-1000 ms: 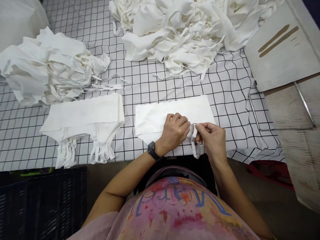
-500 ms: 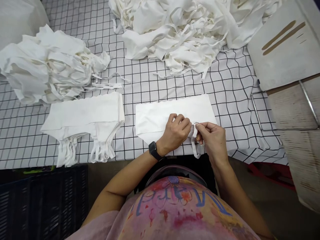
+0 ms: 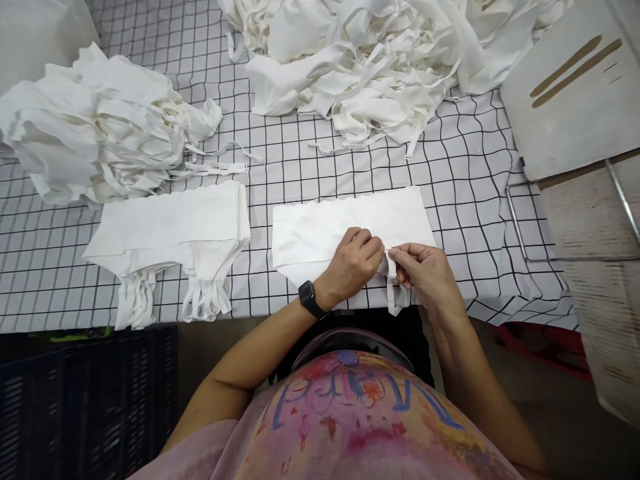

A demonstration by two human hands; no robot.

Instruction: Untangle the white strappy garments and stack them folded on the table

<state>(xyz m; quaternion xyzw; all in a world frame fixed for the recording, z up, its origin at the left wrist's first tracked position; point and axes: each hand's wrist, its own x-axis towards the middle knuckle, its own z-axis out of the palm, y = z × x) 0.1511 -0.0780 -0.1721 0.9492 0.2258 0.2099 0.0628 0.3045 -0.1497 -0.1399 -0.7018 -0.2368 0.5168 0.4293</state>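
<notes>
A white bra top (image 3: 345, 223) lies folded flat near the table's front edge, its scalloped side away from me. My left hand (image 3: 354, 261), with a black watch on the wrist, is curled closed at the garment's near edge, its fingertips hidden. Close beside it, my right hand (image 3: 423, 270) pinches the upper end of a white shoulder strap (image 3: 391, 287) between thumb and forefinger. The strap hangs in a loop toward the table edge. To the left is a neat stack of matching bra tops (image 3: 170, 217), their straps hanging toward me.
Loose white garments are heaped at the back left (image 3: 115, 127) and back centre (image 3: 350, 67). A checked cloth (image 3: 280, 160) covers the table. A worn pale board (image 3: 570, 120) and a metal wire frame (image 3: 523, 233) stand right. A dark crate (image 3: 100, 400) sits below left.
My right hand has shifted slightly and keeps its pinch on the strap. The strap now hangs straighter below the fingers. My left hand has barely moved.
</notes>
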